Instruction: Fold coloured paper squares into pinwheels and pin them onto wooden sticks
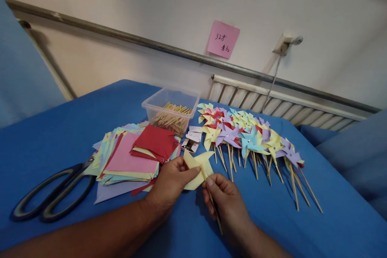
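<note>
A pale yellow paper pinwheel (207, 165) is between my hands, its back side towards me. My left hand (173, 177) pinches the folded paper near its middle, the thumb lying at the top of the stick. My right hand (223, 197) grips the thin wooden stick (217, 215) just below the paper, and the stick's lower end juts out beneath my fingers. Just beyond the pinwheel stands a small open white box (191, 139) with little dark or metallic pieces in it, too small to name.
Left of my hands lies a pile of coloured paper squares (130, 155), partly over the blades of large black-handled scissors (54, 193). Behind stands a clear plastic box (171, 107) of wooden sticks (172, 117). Many finished pinwheels (248, 140) lie on the blue cloth (272, 225) at right.
</note>
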`<act>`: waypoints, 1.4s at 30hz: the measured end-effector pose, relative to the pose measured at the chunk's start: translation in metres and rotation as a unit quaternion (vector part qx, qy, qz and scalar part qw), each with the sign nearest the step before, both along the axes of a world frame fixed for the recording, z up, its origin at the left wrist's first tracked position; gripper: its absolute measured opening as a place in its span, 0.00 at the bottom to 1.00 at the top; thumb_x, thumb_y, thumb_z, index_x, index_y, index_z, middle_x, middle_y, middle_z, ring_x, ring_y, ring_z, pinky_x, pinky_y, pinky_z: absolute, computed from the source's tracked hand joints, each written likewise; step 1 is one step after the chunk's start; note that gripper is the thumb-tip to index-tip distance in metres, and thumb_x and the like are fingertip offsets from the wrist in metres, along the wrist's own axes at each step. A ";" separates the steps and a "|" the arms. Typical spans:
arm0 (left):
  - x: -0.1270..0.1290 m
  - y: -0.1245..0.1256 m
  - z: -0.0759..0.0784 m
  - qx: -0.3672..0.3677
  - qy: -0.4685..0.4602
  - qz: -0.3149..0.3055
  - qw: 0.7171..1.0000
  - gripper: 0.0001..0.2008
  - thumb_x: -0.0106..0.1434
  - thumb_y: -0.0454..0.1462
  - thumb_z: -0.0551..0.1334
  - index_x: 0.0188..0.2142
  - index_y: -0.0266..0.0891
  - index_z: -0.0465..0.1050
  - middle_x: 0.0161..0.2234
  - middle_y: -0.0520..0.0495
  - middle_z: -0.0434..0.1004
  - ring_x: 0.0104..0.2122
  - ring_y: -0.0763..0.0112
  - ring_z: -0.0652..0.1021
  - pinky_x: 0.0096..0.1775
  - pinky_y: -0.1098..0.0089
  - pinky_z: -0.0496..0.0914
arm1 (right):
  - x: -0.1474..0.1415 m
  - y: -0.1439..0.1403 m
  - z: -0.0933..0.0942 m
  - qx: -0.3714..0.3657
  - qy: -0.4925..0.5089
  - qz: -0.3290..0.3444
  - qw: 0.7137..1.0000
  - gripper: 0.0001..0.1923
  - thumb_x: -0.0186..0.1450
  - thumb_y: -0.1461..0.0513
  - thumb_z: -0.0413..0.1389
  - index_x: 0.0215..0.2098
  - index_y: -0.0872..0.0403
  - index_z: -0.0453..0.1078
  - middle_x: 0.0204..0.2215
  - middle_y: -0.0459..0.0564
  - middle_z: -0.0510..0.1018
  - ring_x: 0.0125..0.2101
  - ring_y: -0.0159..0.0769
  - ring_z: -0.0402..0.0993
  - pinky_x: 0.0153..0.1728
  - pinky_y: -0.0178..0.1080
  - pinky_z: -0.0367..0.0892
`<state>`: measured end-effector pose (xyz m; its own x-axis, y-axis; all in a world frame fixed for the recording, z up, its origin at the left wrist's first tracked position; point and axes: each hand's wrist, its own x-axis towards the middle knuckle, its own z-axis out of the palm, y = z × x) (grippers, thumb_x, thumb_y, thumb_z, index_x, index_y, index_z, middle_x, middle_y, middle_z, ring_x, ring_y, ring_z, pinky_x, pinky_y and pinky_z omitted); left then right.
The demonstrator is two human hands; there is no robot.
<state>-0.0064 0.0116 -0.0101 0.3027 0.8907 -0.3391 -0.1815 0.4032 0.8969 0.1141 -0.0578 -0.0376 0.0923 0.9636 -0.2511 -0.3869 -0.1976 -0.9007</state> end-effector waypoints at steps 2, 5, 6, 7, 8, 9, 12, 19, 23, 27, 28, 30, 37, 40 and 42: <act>0.000 0.000 -0.001 0.005 0.000 0.001 1.000 0.19 0.42 0.40 0.72 0.33 0.34 0.73 0.28 0.47 0.81 0.23 0.70 0.77 0.27 0.72 0.68 | 0.000 0.000 0.001 -0.006 -0.002 0.002 1.000 0.21 0.57 0.47 0.60 0.27 0.56 0.65 0.15 0.39 0.68 0.10 0.20 0.54 0.09 0.25 0.49; -0.001 0.001 -0.005 0.011 0.004 -0.003 1.000 0.18 0.43 0.40 0.72 0.33 0.34 0.73 0.27 0.47 0.80 0.24 0.69 0.78 0.28 0.72 0.69 | 0.001 0.000 0.002 -0.008 -0.002 0.002 1.000 0.21 0.56 0.47 0.61 0.27 0.56 0.65 0.15 0.39 0.68 0.10 0.20 0.55 0.09 0.25 0.50; -0.001 0.002 -0.007 0.011 0.004 -0.004 1.000 0.18 0.43 0.40 0.72 0.33 0.34 0.73 0.27 0.47 0.80 0.24 0.69 0.78 0.27 0.71 0.69 | 0.001 0.001 0.002 -0.007 -0.002 0.002 1.000 0.21 0.56 0.47 0.61 0.26 0.56 0.65 0.15 0.39 0.68 0.10 0.20 0.55 0.09 0.25 0.50; -0.001 0.002 -0.008 0.010 0.005 -0.005 1.000 0.18 0.43 0.40 0.72 0.33 0.35 0.73 0.28 0.47 0.80 0.24 0.68 0.78 0.27 0.71 0.69 | 0.001 0.001 0.003 -0.008 -0.002 0.002 1.000 0.21 0.56 0.47 0.61 0.26 0.56 0.65 0.15 0.39 0.68 0.10 0.20 0.55 0.09 0.25 0.50; -0.001 0.002 -0.009 0.008 0.007 -0.004 1.000 0.19 0.43 0.40 0.72 0.33 0.35 0.73 0.28 0.47 0.80 0.24 0.68 0.78 0.27 0.71 0.69 | 0.001 0.001 0.003 -0.010 -0.003 0.002 1.000 0.21 0.56 0.47 0.61 0.26 0.56 0.65 0.15 0.39 0.68 0.10 0.20 0.55 0.09 0.25 0.50; 0.000 0.003 -0.010 0.006 0.009 -0.002 1.000 0.19 0.42 0.40 0.72 0.33 0.35 0.74 0.28 0.47 0.80 0.24 0.68 0.78 0.27 0.71 0.69 | 0.001 0.001 0.004 -0.012 -0.005 0.002 1.000 0.21 0.55 0.47 0.61 0.26 0.56 0.64 0.15 0.39 0.68 0.10 0.20 0.56 0.09 0.25 0.50; 0.000 0.002 -0.008 0.003 0.009 -0.003 1.000 0.19 0.42 0.40 0.73 0.33 0.35 0.74 0.28 0.47 0.80 0.24 0.68 0.78 0.28 0.71 0.69 | 0.001 0.000 0.005 -0.010 -0.011 0.003 1.000 0.21 0.56 0.47 0.61 0.25 0.56 0.64 0.14 0.39 0.67 0.10 0.20 0.55 0.10 0.25 0.50; 0.001 -0.001 0.001 -0.003 0.004 0.007 1.000 0.17 0.40 0.39 0.73 0.30 0.35 0.74 0.25 0.49 0.79 0.24 0.71 0.76 0.28 0.72 0.67 | 0.002 0.000 0.005 -0.003 -0.021 0.016 1.000 0.21 0.57 0.47 0.60 0.23 0.55 0.63 0.13 0.39 0.66 0.10 0.21 0.55 0.10 0.26 0.50; 0.001 -0.001 0.001 0.000 0.008 0.004 1.000 0.17 0.41 0.39 0.72 0.30 0.34 0.74 0.24 0.49 0.79 0.22 0.71 0.75 0.27 0.73 0.66 | 0.002 -0.001 0.004 -0.001 -0.021 0.015 1.000 0.21 0.56 0.47 0.61 0.23 0.55 0.62 0.13 0.39 0.65 0.10 0.21 0.55 0.10 0.26 0.50; 0.001 -0.001 0.001 0.004 0.012 0.003 1.000 0.17 0.41 0.39 0.72 0.31 0.34 0.74 0.24 0.49 0.78 0.23 0.72 0.75 0.26 0.73 0.66 | 0.002 0.000 0.004 0.000 -0.027 0.010 1.000 0.21 0.56 0.48 0.61 0.23 0.55 0.62 0.13 0.39 0.66 0.10 0.21 0.56 0.10 0.26 0.51; 0.001 -0.001 0.000 0.004 0.014 0.004 1.000 0.17 0.42 0.39 0.72 0.30 0.34 0.74 0.24 0.49 0.78 0.23 0.72 0.75 0.26 0.73 0.66 | 0.002 0.000 0.004 0.000 -0.028 0.008 1.000 0.21 0.55 0.48 0.62 0.23 0.55 0.62 0.14 0.38 0.66 0.10 0.21 0.56 0.10 0.25 0.51; 0.000 -0.001 0.000 0.006 0.017 0.004 1.000 0.16 0.42 0.39 0.72 0.30 0.34 0.74 0.24 0.49 0.78 0.22 0.71 0.75 0.26 0.73 0.66 | 0.002 0.000 0.005 -0.002 -0.028 0.005 1.000 0.21 0.55 0.48 0.62 0.24 0.55 0.62 0.14 0.38 0.67 0.10 0.21 0.56 0.10 0.25 0.51; 0.000 -0.001 0.000 0.005 0.025 0.004 1.000 0.17 0.41 0.39 0.72 0.30 0.35 0.74 0.24 0.48 0.79 0.24 0.69 0.77 0.27 0.72 0.67 | 0.003 0.000 0.006 -0.009 -0.021 0.001 1.000 0.21 0.54 0.48 0.63 0.24 0.55 0.62 0.14 0.39 0.67 0.11 0.21 0.57 0.10 0.25 0.51; 0.001 0.000 0.000 0.001 0.026 0.005 1.000 0.17 0.41 0.39 0.72 0.29 0.35 0.73 0.25 0.49 0.79 0.24 0.69 0.77 0.27 0.72 0.67 | 0.003 0.000 0.006 -0.012 -0.019 -0.001 1.000 0.21 0.53 0.48 0.64 0.24 0.55 0.62 0.14 0.39 0.68 0.10 0.21 0.57 0.10 0.25 0.51; 0.001 0.000 0.000 -0.003 0.030 0.006 1.000 0.17 0.40 0.39 0.72 0.29 0.35 0.74 0.24 0.49 0.79 0.23 0.69 0.77 0.26 0.72 0.67 | 0.003 0.000 0.006 -0.014 -0.017 -0.003 1.000 0.21 0.53 0.49 0.64 0.24 0.55 0.62 0.14 0.39 0.68 0.10 0.21 0.57 0.10 0.25 0.50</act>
<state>-0.0054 0.0115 -0.0099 0.2713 0.8920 -0.3616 -0.1320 0.4066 0.9040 0.1169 -0.0576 -0.0321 0.1063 0.9558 -0.2742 -0.3565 -0.2208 -0.9078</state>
